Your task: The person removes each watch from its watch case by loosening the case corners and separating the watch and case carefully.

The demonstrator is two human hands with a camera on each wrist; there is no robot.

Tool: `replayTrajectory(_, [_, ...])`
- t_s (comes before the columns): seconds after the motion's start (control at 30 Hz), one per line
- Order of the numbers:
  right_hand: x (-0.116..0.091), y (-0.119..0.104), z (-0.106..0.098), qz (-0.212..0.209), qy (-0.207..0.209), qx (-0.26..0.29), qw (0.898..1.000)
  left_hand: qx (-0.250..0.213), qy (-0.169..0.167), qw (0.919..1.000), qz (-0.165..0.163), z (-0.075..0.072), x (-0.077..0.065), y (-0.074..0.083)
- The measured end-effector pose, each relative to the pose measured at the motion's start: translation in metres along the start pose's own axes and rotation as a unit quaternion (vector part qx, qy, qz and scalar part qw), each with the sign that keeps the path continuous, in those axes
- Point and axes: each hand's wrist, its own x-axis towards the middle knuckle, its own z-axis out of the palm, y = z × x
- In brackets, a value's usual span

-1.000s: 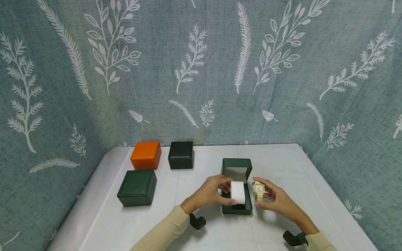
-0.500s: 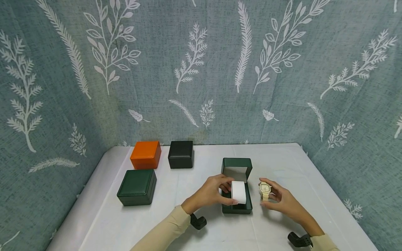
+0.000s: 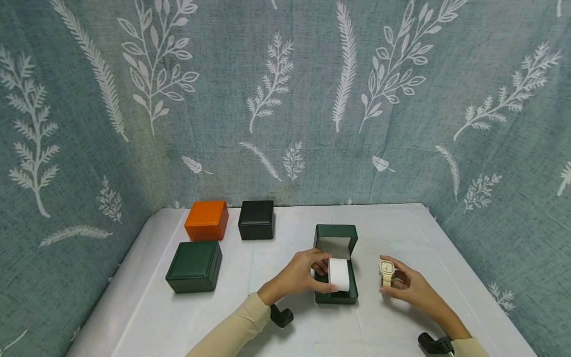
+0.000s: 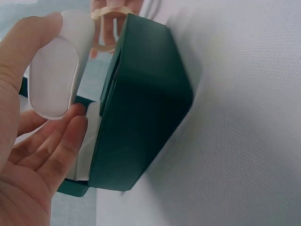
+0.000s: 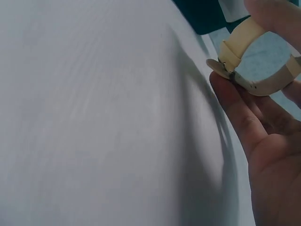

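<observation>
Hands (image 3: 300,274) (image 3: 411,288) apart, left gripping white cushion (image 3: 339,274), right pinching watch (image 3: 386,268)

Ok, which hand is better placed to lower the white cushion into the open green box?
Left, I'd judge: the left hand pinches the cushion over that box, while the right hand holds the cream watch off to the side.

Watch (image 3: 386,273) dial too small to read in head view, inside of green box (image 3: 354,284) partly hidden by left hand (image 3: 300,272) and white cushion (image 3: 339,274), right hand (image 5: 273,146) cut off in right wrist view.
</observation>
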Motion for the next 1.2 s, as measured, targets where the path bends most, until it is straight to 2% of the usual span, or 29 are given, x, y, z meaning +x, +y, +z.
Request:
replayTrajectory(0.2, [-0.004,0.004,-0.004,-0.011,0.003,0.016,1.000,-0.002,-0.002,1.0000,0.001,0.000,0.000,0.000])
replayTrajectory(0.37, [-0.004,0.003,-0.009,0.000,0.021,0.002,1.000,-0.001,-0.002,1.0000,-0.001,0.001,0.000,0.000])
replayTrajectory(0.6, [-0.004,0.007,-0.012,-0.002,0.028,0.019,0.999,0.003,-0.003,1.0000,-0.002,0.001,0.001,0.001])
replayTrajectory(0.97, [-0.002,0.012,-0.018,0.007,0.031,-0.004,0.999,0.007,-0.001,1.0000,-0.003,0.002,0.002,0.001])
replayTrajectory(1.2, [0.000,0.014,-0.020,0.040,0.036,-0.035,0.998,0.010,-0.003,0.9999,-0.006,0.001,0.001,0.003])
